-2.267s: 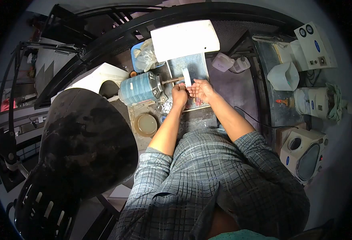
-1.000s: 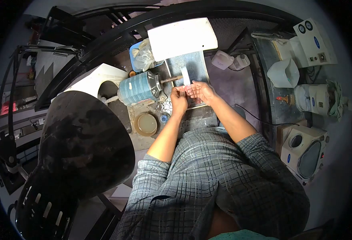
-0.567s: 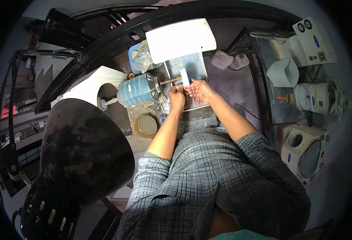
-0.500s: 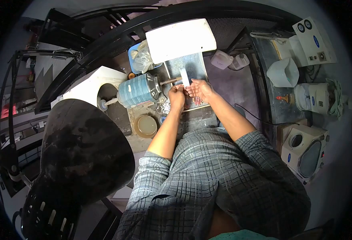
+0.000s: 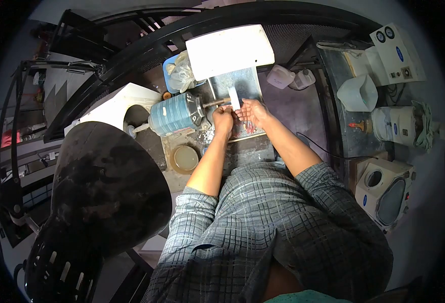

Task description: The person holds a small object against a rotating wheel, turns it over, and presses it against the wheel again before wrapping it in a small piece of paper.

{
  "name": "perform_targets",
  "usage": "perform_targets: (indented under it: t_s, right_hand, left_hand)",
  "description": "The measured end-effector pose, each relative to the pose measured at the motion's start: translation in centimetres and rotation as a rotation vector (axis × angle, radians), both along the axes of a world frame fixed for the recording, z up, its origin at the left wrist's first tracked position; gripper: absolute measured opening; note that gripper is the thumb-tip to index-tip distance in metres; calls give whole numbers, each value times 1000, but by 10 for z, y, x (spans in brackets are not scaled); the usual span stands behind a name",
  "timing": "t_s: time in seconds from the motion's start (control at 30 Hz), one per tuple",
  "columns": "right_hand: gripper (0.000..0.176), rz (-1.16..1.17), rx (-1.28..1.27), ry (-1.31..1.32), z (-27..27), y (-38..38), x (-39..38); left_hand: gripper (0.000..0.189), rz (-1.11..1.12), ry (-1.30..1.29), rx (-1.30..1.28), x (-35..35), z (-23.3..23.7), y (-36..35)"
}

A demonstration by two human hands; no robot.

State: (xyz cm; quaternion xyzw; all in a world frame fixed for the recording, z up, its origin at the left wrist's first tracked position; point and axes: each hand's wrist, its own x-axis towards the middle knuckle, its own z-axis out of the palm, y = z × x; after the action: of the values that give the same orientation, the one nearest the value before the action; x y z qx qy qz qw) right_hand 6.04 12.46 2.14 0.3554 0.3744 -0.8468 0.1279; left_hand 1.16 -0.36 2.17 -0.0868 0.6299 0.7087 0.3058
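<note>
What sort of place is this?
Likely a small workshop, perhaps a dental laboratory: the left hand and right hand meet at the white polishing wheel of a blue cylindrical bench motor, and a white boxy machine with gauges stands to the right.

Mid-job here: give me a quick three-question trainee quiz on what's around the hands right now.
1. True or false: the left hand and right hand are both close to the white wheel.
2. The blue motor sits on which side of the wheel? A: the person's left. B: the person's right.
3. Fill in: the round dish lies beside the ___ forearm.
Key: 1 true; 2 A; 3 left.
</note>
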Motion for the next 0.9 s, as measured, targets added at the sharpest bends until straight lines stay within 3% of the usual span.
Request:
perform_targets:
  t_s: [0.47,0.9]
  right_hand:
    - [43,97,-41,115,18,-8,19]
    - [41,44,-12,49,7,-4,9]
  left_hand:
    - [11,-55,190,9,20,13,-18]
    - [10,25,42,20,7,9,-5]
